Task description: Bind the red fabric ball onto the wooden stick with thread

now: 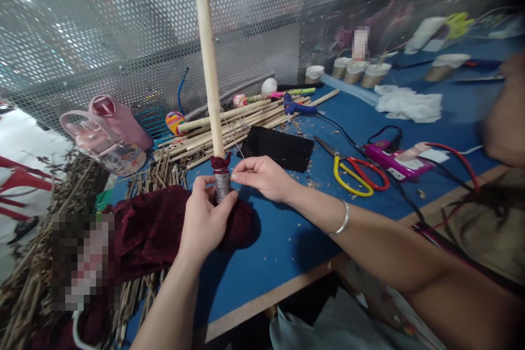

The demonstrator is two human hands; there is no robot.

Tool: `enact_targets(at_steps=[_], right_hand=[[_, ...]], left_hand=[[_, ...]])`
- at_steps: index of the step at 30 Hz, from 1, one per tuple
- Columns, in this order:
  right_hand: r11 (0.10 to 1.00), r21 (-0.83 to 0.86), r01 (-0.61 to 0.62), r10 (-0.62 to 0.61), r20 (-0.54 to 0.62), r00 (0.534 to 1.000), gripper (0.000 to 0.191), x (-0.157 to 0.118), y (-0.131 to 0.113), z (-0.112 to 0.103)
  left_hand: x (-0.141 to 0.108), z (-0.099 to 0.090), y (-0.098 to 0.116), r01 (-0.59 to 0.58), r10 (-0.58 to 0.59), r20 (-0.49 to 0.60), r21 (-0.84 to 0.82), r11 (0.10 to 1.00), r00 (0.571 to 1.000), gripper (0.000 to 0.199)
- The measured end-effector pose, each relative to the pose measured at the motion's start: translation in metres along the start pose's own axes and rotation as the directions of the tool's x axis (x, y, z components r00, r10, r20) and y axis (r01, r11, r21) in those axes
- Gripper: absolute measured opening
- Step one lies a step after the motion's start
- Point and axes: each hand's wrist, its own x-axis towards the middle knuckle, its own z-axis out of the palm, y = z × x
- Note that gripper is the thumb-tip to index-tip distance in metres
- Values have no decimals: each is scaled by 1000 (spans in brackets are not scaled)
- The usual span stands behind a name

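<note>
An upright pale wooden stick (209, 65) has its lower end in dark red velvet cloth (241, 224), which bulges below into a rounded lump on the table. A silvery-grey strand is wound in a binding (222, 186) round the cloth at the stick's base. My left hand (207, 210) is wrapped about this bound part, its thumb pressed along the front. Close to the binding's right side, my right hand (262, 178) is closed in a pinch on a thin grey strand, hardly visible at the fingertips. More dark red velvet (151, 229) lies left of my left hand.
Scissors (353, 172) with yellow and red handles lie to the right, near a purple power strip (394, 161). Behind are black cloth (279, 147), a blue glue gun (297, 106) and several wooden sticks (254, 115). A pink bottle (109, 145) stands left; another person's arm (506, 109) shows right.
</note>
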Motion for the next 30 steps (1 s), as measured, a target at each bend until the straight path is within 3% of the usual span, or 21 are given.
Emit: enact_targets(at_steps=[8,11,15,18,20,22,24,27,30], right_hand=[[998,-46,33,-32,27,999,23,5,5,-3],[1000,22,4,-8,202,979,34,11,11,-4],[993,82,-86,44,414,909,41,11,17,-9],[992,121,-45,-2,360,933,40,2,11,-9],[990,141,2,-38,257,966,39,-6,4,-5],[994,100,33,-48,147,988,36,-11,-3,1],[999,19,44,-45,44,998,30,-13,-7,9],[997,-70,30,-37,-107,994,25,-12,-9,14],[993,-112,26,-45,-165,985,22,-9,-7,10]], left_hand=[[0,1,-5,-8,8,-1,-39,999,1000,34],[0,-4,-8,18,-9,61,-155,988,998,34],[1,-14,-7,78,14,264,-335,939,964,33],[2,-18,2,84,39,380,-300,950,924,27],[3,-17,11,-2,72,401,-172,985,913,21],[2,-10,20,-120,114,365,-7,993,924,17],[0,2,25,-186,144,242,161,969,959,21],[-6,27,23,-151,168,-22,329,932,986,39],[-11,44,21,-83,147,-167,338,937,975,47]])
